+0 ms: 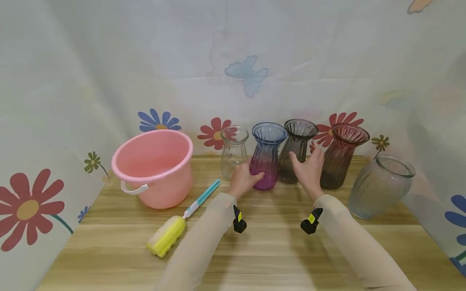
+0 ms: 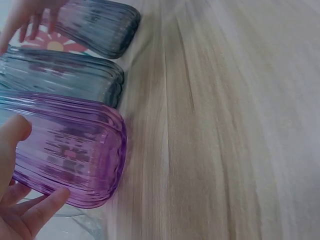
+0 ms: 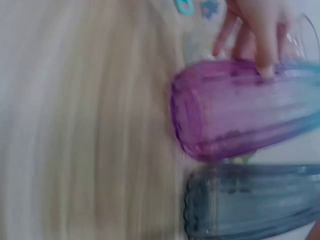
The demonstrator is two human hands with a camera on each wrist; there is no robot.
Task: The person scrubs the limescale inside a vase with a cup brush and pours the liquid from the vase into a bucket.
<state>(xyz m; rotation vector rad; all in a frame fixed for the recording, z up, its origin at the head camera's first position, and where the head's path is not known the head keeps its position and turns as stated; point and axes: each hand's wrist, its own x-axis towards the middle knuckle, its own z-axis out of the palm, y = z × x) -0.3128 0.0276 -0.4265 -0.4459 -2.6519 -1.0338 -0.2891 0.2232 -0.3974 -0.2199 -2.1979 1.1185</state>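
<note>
My left hand (image 1: 242, 180) holds a ribbed glass vase (image 1: 268, 155), blue at the top and purple below, from its left side. In the left wrist view the thumb (image 2: 15, 131) lies over the vase's front and fingers (image 2: 47, 210) touch its lower side. The vase stands upright on the table. My right hand (image 1: 308, 169) is spread in front of the gap between a dark grey vase (image 1: 291, 161) and a red-to-grey vase (image 1: 336, 161), holding nothing. A clear glass vase (image 1: 229, 155) stands behind my left hand.
On the left stands a pink bucket (image 1: 165, 190) with a white handle. A yellow sponge brush (image 1: 167, 236) with a teal handle lies before it. At the right is a frosted clear vase (image 1: 380, 190). A flowered sheet (image 1: 196, 93) hangs behind the wooden table (image 1: 269, 250).
</note>
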